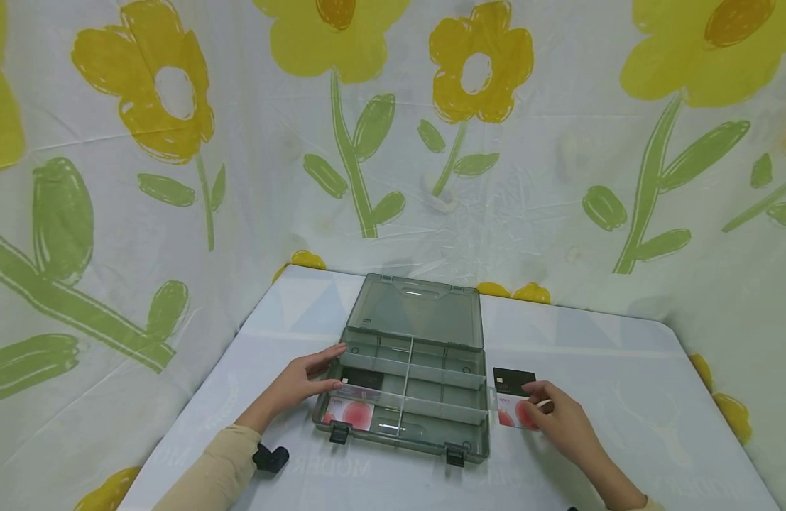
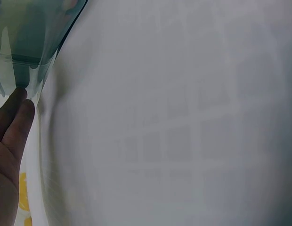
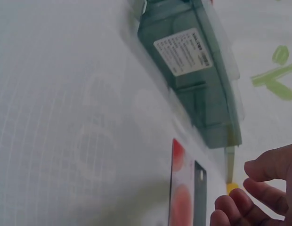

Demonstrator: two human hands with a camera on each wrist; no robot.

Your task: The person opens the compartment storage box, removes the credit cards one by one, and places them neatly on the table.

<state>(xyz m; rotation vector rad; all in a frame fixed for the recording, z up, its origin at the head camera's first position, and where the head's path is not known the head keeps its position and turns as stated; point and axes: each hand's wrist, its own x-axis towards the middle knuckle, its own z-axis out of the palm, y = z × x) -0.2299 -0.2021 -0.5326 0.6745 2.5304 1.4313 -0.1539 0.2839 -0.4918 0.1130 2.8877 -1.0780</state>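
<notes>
A translucent grey-green compartment box (image 1: 405,447) lies with its lid (image 1: 415,312) folded back. Inside its left compartments are a black card (image 1: 367,378) and a white card with red circles (image 1: 357,414). My left hand (image 1: 297,380) rests at the box's left edge, fingers extended; two fingertips (image 2: 28,106) meet the wall in the left wrist view. Right of the box, a second black card (image 1: 510,381) lies above another red-and-white card (image 1: 506,411). Over these two cards hovers my right hand (image 1: 561,419), fingers loosely bent, nothing between thumb and fingers in the right wrist view.
Clear dividers (image 1: 440,409) split the box into several compartments, and two dark latches (image 1: 455,455) hang at its front. A white label (image 3: 183,52) is on its side. Flower-printed cloth (image 1: 527,199) surrounds the white table (image 1: 623,397).
</notes>
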